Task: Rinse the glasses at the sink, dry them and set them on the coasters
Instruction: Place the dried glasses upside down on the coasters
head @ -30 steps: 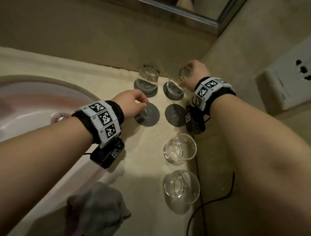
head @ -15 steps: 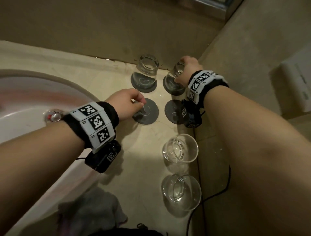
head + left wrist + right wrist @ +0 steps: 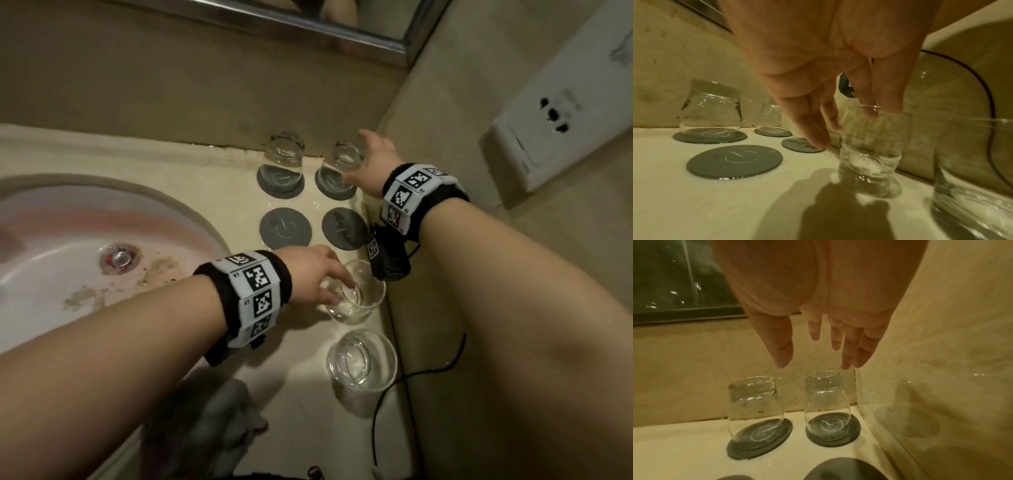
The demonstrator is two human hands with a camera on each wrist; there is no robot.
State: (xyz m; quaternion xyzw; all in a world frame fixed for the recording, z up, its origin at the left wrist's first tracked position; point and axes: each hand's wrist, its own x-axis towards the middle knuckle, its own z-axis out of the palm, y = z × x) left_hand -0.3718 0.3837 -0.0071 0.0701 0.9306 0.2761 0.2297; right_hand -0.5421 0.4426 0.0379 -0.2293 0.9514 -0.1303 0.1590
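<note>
Right hand [image 3: 818,296] hangs with fingers spread, holding nothing, just above the far-right inverted glass [image 3: 827,402] on its coaster [image 3: 854,429] (head view hides the gap). Left hand [image 3: 828,56], fingers [image 3: 869,100] straight, straddles the rim of 1 upright glass [image 3: 869,154] on the counter [image 3: 694,203].

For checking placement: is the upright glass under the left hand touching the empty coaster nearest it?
Apart. The head view shows a strip of bare counter between the upright glass and that empty coaster.
</note>
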